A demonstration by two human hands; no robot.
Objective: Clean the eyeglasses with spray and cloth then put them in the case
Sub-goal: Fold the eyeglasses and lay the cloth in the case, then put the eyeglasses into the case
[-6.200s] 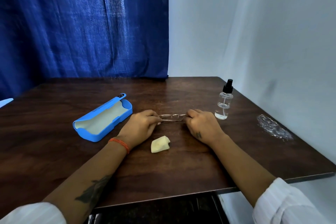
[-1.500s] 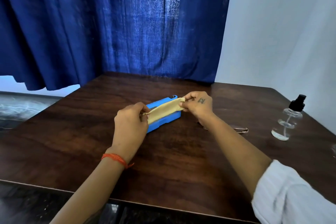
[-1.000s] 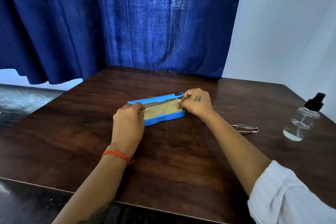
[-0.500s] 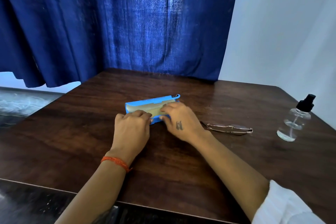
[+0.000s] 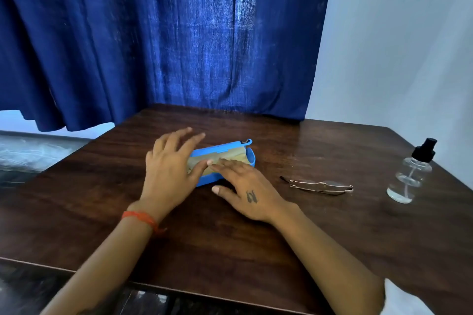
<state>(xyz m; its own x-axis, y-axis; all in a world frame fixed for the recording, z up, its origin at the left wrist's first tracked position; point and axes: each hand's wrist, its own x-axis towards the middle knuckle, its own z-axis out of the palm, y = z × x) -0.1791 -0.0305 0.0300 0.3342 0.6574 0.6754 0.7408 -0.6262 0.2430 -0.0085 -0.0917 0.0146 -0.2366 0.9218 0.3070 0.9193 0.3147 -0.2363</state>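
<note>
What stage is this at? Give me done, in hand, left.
Done: cloth lies in the open blue case. In hand: left hand and right hand rest flat on it, gripping nothing. Left: folded eyeglasses lie on the table, uncased, beside the spray bottle.

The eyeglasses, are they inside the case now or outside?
Outside. The folded eyeglasses lie on the table, right of the open blue case, which holds the cloth.

Blue case open on counter, yellow cloth lying flat inside. Eyeglasses folded, on counter right of case, apart from it. Clear spray bottle, black nozzle, upright at far right.
</note>
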